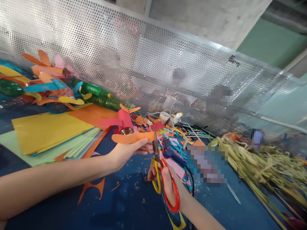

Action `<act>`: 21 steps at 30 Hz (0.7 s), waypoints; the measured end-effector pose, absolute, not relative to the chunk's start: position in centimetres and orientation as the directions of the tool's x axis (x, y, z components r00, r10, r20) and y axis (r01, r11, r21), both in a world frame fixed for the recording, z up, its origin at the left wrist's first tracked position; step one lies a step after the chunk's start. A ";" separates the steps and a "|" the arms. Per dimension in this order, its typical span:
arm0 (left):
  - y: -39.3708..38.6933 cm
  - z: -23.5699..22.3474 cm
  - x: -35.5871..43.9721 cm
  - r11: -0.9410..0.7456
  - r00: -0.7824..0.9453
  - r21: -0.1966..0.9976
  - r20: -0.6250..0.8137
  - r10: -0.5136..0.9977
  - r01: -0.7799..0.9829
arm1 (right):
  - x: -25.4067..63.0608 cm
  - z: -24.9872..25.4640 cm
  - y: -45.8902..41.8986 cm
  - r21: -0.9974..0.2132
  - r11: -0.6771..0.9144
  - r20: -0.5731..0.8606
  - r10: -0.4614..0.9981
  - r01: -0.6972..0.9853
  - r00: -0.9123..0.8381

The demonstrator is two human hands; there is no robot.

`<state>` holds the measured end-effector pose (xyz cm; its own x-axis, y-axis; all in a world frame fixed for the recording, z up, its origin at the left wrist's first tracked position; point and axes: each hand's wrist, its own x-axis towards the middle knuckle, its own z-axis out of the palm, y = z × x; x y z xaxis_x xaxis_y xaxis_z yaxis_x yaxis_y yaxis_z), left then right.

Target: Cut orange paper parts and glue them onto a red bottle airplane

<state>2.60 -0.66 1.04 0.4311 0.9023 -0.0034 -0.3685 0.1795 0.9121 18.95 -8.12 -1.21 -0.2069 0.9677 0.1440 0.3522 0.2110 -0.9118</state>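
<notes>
My left hand (pixel 132 148) pinches a long orange paper piece (pixel 129 137) with a rounded end, held above the blue table. In my right hand (pixel 170 182) is a pair of scissors (pixel 171 192) with one red and one yellow handle loop. The scissor blades (pixel 156 143) point away from me and meet the right end of the orange paper; whether they are fully closed on it I cannot tell. Just beyond my left hand lies a red paper tube (pixel 125 120) with orange paper blades at its top and a brown bottle end in it.
Yellow, orange and green paper sheets (pixel 52 128) lie at left. Bottle-and-paper models (pixel 51 86) are piled behind them. A blue glue gun (pixel 174 154) and paper scraps (pixel 140 120) lie beyond my right hand. Dried plant strips (pixel 242 155) spread at right. A perforated metal panel (pixel 145 54) borders the table.
</notes>
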 end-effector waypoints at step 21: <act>-0.7 0.9 2.6 0.193 0.438 0.904 -0.007 0.899 -0.381 | 18.7 -2.5 -7.9 -0.937 0.136 0.094 0.985 0.320 -0.143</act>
